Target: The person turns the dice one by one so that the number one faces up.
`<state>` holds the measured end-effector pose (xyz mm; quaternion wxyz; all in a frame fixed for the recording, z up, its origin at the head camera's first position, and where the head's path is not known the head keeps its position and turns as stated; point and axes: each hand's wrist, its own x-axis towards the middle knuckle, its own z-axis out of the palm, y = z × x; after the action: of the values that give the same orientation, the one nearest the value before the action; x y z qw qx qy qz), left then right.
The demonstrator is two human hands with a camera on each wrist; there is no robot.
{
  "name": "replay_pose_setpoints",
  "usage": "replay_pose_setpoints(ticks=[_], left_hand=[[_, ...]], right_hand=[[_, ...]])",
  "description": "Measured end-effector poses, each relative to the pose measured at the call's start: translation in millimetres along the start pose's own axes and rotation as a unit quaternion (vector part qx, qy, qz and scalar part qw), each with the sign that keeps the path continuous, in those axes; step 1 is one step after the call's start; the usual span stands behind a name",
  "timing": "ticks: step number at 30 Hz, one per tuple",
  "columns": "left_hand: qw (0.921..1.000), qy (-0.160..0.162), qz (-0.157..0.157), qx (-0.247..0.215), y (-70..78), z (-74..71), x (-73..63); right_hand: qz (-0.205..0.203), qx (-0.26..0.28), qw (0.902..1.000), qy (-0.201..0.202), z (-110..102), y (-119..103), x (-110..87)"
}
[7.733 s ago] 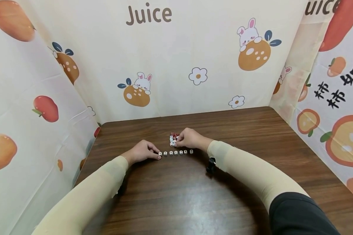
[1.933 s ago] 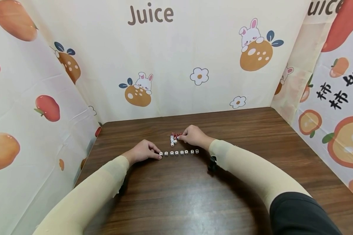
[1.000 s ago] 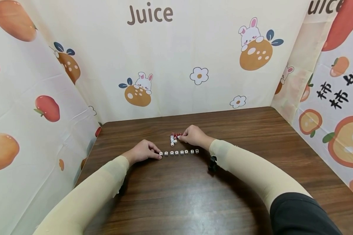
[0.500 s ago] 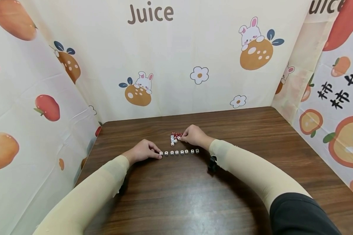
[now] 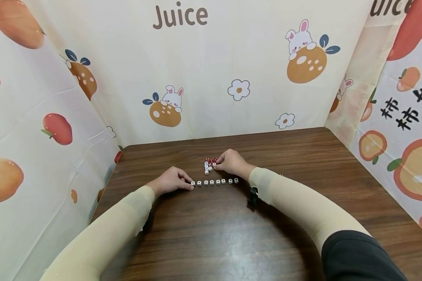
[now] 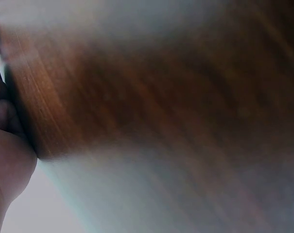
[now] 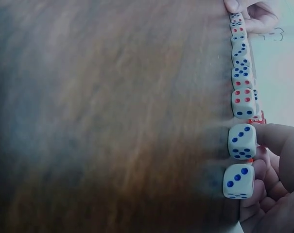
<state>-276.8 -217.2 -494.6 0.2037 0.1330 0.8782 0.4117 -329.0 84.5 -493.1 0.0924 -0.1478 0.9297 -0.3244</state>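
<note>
A row of several white dice [image 5: 212,182] runs left to right across the table. At the row's left end, my left hand [image 5: 170,181] pinches the last die [image 5: 193,183] between thumb and forefinger. Behind the row lies a small pile of white dice [image 5: 206,168] and red dice [image 5: 207,159]. My right hand [image 5: 232,163] is at the pile's right side, its fingertips pinching a white die [image 5: 214,164]. In the right wrist view the nearest row die [image 7: 239,181] hides part of the right hand's fingers. The left wrist view catches only the edge of the left hand [image 6: 8,150].
The brown wooden table [image 5: 197,234] stretches in front of and around the dice. A printed cloth [image 5: 204,58] hangs along the back and both sides. A small black device [image 5: 253,197] sits at the right wrist.
Since the oldest frame, one more white die stands at the row's right end. My right hand went from the pile's front to its right side. The left hand stays put.
</note>
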Motion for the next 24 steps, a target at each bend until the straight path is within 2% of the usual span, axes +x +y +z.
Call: replay_pose_setpoints(ticks=[8,14,24], left_hand=[[1.0,0.002,-0.002,0.001,-0.5,0.1,0.6],[1.0,0.001,-0.001,-0.003,-1.9,0.1,1.2],[1.0,-0.001,0.0,-0.003,-2.0,-0.2,1.2]], right_hand=[[-0.01,-0.01,0.9999,-0.001,2,0,1.5],[-0.01,0.002,0.9999,-0.004,-3,3,-1.1],[-0.004,0.032,0.9995,0.0,-22,30,-14.6]])
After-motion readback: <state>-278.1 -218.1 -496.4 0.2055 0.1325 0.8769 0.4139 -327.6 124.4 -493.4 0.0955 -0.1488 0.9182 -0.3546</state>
